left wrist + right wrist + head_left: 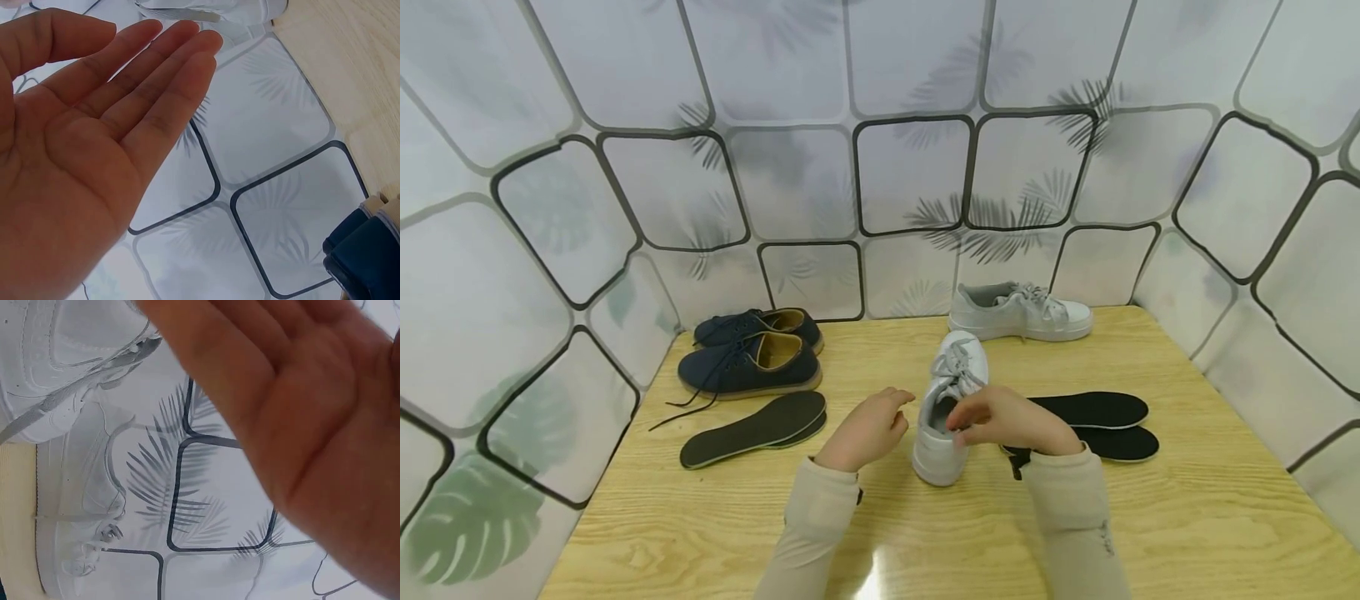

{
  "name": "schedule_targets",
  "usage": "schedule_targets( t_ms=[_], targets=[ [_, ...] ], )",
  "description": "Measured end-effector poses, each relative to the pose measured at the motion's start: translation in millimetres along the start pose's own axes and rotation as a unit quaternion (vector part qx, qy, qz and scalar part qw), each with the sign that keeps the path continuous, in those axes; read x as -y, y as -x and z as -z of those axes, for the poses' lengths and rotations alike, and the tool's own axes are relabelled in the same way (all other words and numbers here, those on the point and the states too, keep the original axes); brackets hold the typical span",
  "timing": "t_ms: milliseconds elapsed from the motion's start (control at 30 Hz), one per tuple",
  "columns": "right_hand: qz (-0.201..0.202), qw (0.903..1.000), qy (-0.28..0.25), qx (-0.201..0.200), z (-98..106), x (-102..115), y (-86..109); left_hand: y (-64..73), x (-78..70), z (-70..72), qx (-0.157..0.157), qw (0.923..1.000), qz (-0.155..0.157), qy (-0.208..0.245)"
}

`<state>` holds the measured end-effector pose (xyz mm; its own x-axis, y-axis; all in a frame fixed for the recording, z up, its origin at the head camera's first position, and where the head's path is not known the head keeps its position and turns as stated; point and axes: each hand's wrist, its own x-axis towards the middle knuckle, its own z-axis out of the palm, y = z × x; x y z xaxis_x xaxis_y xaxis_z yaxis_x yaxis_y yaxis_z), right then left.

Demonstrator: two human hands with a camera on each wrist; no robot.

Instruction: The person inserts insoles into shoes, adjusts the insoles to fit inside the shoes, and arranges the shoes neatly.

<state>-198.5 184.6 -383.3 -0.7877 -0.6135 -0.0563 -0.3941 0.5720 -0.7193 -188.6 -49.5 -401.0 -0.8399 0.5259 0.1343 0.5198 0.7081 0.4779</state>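
In the head view a white lace-up sneaker (pixel 942 458) stands on the table, heel towards me. My right hand (pixel 1011 419) hovers over its opening, fingers loosely bent and the thumb close to the heel collar; whether they touch the shoe I cannot tell. To the left of the sneaker my left hand (pixel 868 429) is held in the air, holding nothing. Its palm and extended fingers show in the left wrist view, below a white shoe (pixel 244 9). Two black insoles (pixel 1093 408) lie overlapped beyond my right hand, which partly hides them.
Another white sneaker (pixel 1018 312) stands side-on at the back right. Two navy lace-up shoes (pixel 748 367) sit at the back left, a lace trailing on the table (pixel 647 533). Dark insoles (pixel 756 429) are stacked in front of them. Patterned panels (pixel 910 175) enclose the back and sides.
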Motion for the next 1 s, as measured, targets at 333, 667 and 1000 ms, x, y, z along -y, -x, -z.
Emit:
schedule_targets(
  t_ms=[333, 667, 1000],
  targets=[
    [-0.19, 0.9596, 0.063, -0.198, -15, -3, -15.8, 0.0, 0.3, -0.3, 0.0, 1.0, 0.004, -0.004],
    [-0.18, 0.965, 0.076, -0.175, -19, -6, -21.6, 0.0, -0.9, 1.9, -0.006, 1.0, 0.004, -0.003],
    [-0.166, 0.973, 0.042, -0.155, -10, -13, -14.6, 0.3, -0.7, 1.1, 0.002, 0.9999, 0.01, 0.0]
  ],
)
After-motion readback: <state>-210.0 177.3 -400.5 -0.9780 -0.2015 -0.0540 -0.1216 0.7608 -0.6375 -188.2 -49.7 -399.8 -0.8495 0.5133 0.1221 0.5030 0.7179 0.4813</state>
